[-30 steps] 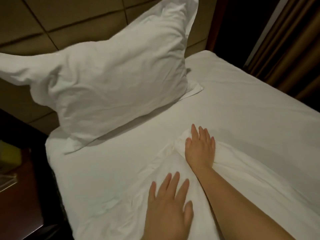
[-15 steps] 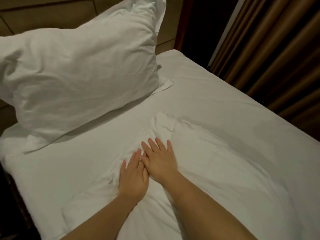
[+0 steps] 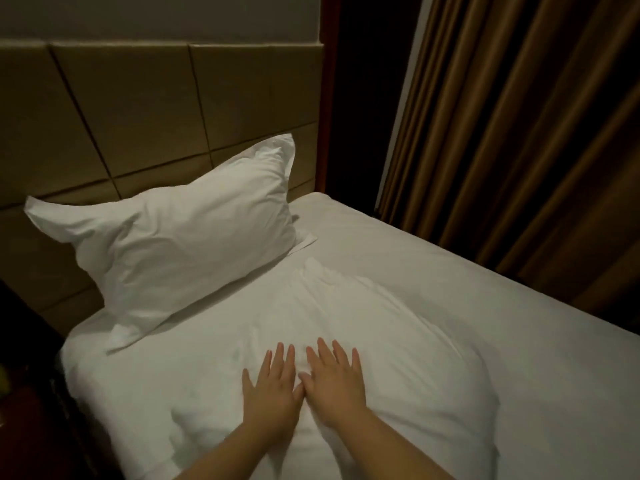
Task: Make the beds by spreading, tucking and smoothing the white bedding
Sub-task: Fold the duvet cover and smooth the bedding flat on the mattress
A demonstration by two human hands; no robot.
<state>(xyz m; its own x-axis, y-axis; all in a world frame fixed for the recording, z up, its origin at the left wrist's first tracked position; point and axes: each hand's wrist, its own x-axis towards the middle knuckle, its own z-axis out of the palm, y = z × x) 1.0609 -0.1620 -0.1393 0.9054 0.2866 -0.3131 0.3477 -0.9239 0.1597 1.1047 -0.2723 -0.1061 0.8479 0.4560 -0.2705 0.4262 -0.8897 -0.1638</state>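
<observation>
On the bedding, both hands lie flat.

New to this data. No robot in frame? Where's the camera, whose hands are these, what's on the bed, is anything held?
There is no machine here. A person works with bare hands, and one wide-angle camera worn on the head looks forward and down, so the single picture is their own view. The left hand and right hand lie flat and side by side, fingers straight, on a rumpled white cover that lies on the white-sheeted bed. They rest on it with open palms, and nothing is gripped or held. A plump white pillow leans against the tan padded headboard at the head of the bed. Brown pleated curtains hang along the far side.
</observation>
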